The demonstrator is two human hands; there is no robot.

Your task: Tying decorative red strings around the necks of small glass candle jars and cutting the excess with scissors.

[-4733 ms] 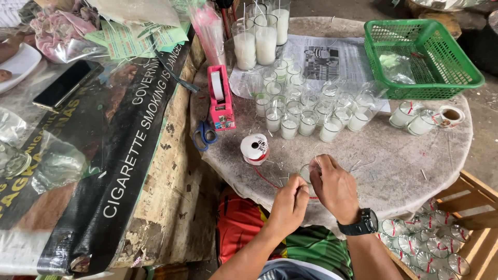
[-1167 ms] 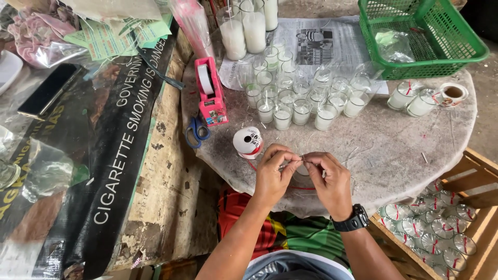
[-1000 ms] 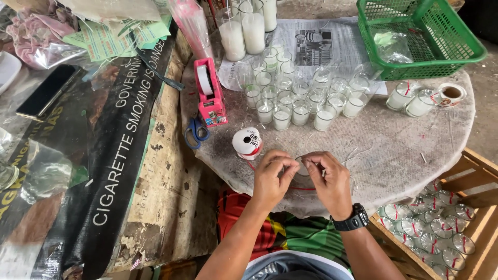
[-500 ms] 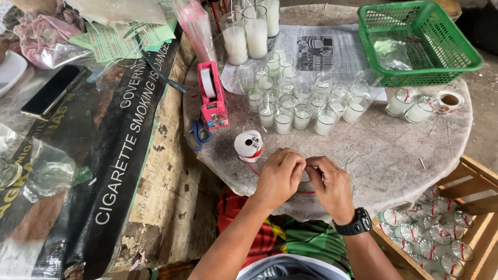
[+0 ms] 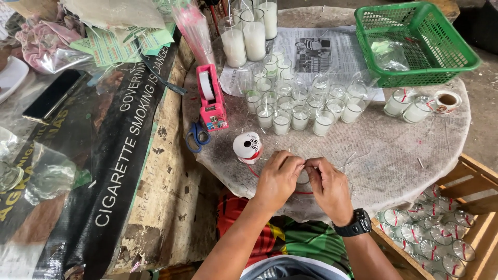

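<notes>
My left hand [image 5: 277, 179] and my right hand [image 5: 329, 189] meet fingertip to fingertip at the near edge of a round stone table [image 5: 384, 150]. Between them sits a small clear glass [image 5: 302, 179], mostly hidden by my fingers, with a red ribbon [image 5: 301, 193] running under it. Both hands pinch at the top of this glass. A white spool with red ribbon [image 5: 247, 147] stands just left of my left hand. My right wrist wears a black watch [image 5: 355, 224].
Several small wax-filled glasses [image 5: 298, 106] cluster mid-table, taller ones [image 5: 244, 39] behind. A pink tape dispenser [image 5: 210, 98] and blue scissors [image 5: 197, 136] lie to the left. A green basket [image 5: 415, 41] stands at the back right. A wooden crate [image 5: 446, 233] holds ribboned glasses at lower right.
My hands moved from apart over the glass to pressed together at its top. The view shifted slightly; nothing else on the table moved.
</notes>
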